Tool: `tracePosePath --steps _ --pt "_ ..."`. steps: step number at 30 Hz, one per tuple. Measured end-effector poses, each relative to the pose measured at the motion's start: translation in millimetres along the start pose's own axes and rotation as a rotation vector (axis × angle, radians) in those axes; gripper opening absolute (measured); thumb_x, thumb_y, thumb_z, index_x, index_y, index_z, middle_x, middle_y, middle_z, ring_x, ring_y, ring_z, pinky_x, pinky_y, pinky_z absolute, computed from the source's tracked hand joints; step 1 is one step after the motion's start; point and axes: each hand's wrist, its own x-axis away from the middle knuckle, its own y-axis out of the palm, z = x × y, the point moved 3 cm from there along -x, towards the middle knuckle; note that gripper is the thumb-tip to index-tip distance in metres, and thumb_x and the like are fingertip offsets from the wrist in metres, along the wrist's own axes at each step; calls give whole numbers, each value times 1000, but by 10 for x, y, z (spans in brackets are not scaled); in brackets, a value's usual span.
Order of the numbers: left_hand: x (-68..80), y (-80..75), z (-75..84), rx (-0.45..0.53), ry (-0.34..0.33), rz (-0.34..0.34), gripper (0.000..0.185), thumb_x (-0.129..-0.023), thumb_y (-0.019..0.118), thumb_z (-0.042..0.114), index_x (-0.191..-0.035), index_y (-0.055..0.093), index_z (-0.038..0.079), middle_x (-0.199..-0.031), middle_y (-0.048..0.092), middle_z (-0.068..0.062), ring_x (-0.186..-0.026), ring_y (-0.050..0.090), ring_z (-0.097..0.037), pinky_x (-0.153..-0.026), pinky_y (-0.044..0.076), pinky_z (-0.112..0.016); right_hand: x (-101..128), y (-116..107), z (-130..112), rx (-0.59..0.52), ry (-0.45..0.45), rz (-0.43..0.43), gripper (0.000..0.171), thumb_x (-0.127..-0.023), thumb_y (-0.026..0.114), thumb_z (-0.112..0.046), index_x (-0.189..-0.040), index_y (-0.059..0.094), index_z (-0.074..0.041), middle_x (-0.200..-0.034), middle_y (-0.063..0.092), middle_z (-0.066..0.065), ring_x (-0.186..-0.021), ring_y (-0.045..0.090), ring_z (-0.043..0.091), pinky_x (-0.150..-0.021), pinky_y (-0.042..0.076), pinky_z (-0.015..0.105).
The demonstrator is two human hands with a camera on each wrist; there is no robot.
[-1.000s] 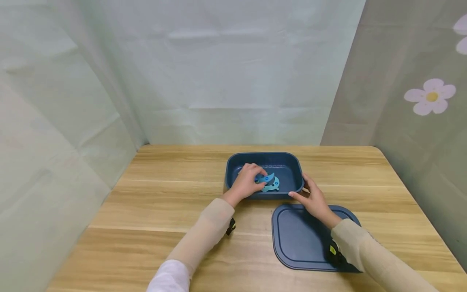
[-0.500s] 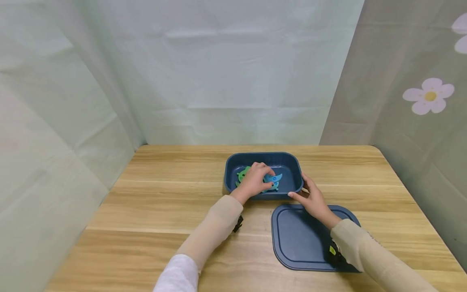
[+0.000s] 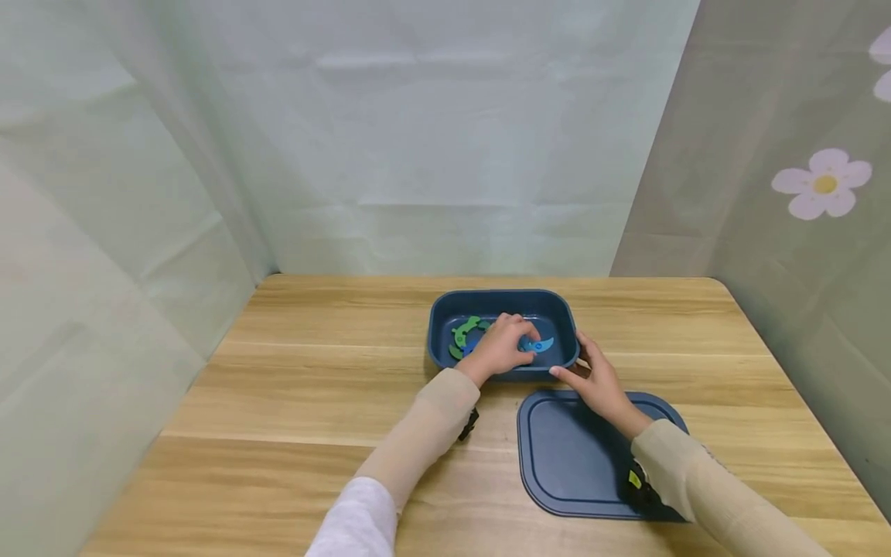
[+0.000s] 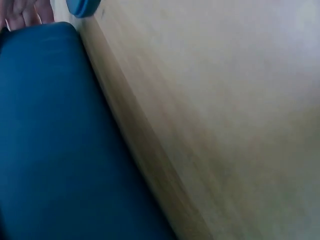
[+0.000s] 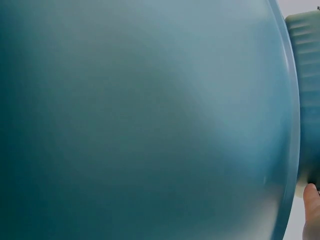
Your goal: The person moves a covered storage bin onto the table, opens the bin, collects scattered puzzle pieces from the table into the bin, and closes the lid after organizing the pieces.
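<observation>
In the head view, my left hand (image 3: 500, 346) reaches into a dark blue rectangular box (image 3: 522, 375). Between its thumb and fingers it pinches a light blue crescent-shaped piece (image 3: 544, 345). A green curved piece (image 3: 461, 334) and a darker blue piece (image 3: 470, 347) lie to the left of this hand, partly covered by it. My right hand (image 3: 597, 384) grips the box at its front right corner, thumb at the front and fingers along the side. The box wall (image 4: 60, 125) fills the left side of the left wrist view.
A dark blue lid (image 3: 571, 456) lies flat on the wooden table (image 3: 299, 387), in front of the box and under my right forearm. The lid (image 5: 150, 120) fills most of the right wrist view. Pale curtains (image 3: 445, 155) hang behind the table and at both sides.
My left hand has moved to the right inside the box, carrying the light blue crescent-shaped piece. The green curved piece has come into view behind it. My right hand stays at the corner.
</observation>
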Motion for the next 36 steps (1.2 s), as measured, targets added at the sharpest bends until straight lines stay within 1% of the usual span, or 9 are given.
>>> tracePosePath --steps 3,7,11,14,17,21,24,31,36 --pt "-46 31 -51 17 -5 -14 22 -87 69 19 -108 68 15 -111 62 -2 -102 47 -19 -90 42 -32 -2 7 -34 -8 5 -2 80 -89 66 -14 -149 15 3 -147 28 28 -130 39 44 -101 40 49" --pt "-87 74 -106 -6 -1 -41 20 -86 70 19 -106 69 14 -110 64 -2 -100 47 -18 -91 42 -31 15 27 -140 -13 22 -21 81 -90 66 -13 -149 14 5 -147 27 29 -131 38 45 -101 40 48" --pt "-109 98 -110 -4 19 -64 20 -86 71 18 -105 70 13 -111 65 -3 -100 48 -19 -91 42 -32 49 14 -303 -21 22 -21 79 -89 64 -5 -147 13 10 -145 26 33 -130 37 48 -101 39 51" --pt "-116 102 -108 4 24 -68 20 -85 71 18 -104 70 13 -110 65 -3 -100 48 -19 -90 42 -31 57 0 -355 -14 11 -13 77 -89 64 -3 -146 15 12 -145 27 34 -129 37 49 -100 39 53" --pt "-116 108 -106 13 22 -80 20 -85 72 17 -104 71 12 -110 65 -3 -103 49 -19 -92 42 -30 43 2 -274 9 14 -16 78 -89 64 -6 -147 14 9 -146 27 33 -130 37 48 -100 39 51" --pt "-108 117 -100 44 25 -102 21 -84 72 14 -105 71 10 -110 65 -5 -108 49 -21 -94 41 -30 19 1 -118 14 22 -13 81 -90 65 -13 -149 14 5 -147 27 30 -131 37 45 -101 39 50" --pt "-106 122 -99 57 31 -108 21 -84 73 13 -105 71 10 -110 65 -5 -109 51 -21 -96 42 -31 9 -2 -61 11 12 -8 81 -90 66 -15 -149 15 3 -147 28 28 -131 38 45 -101 39 51" --pt "-124 153 -106 89 65 -128 24 -83 73 9 -107 69 7 -108 67 -6 -106 56 -20 -96 44 -29 14 3 -26 21 9 -4 81 -89 67 -15 -149 15 4 -148 27 28 -131 37 45 -101 39 50" --pt "-119 157 -118 120 62 -145 24 -83 72 6 -106 69 7 -110 65 -7 -108 53 -21 -96 44 -31 23 16 -29 14 10 1 82 -89 67 -16 -149 15 4 -148 27 28 -131 38 45 -101 40 50"
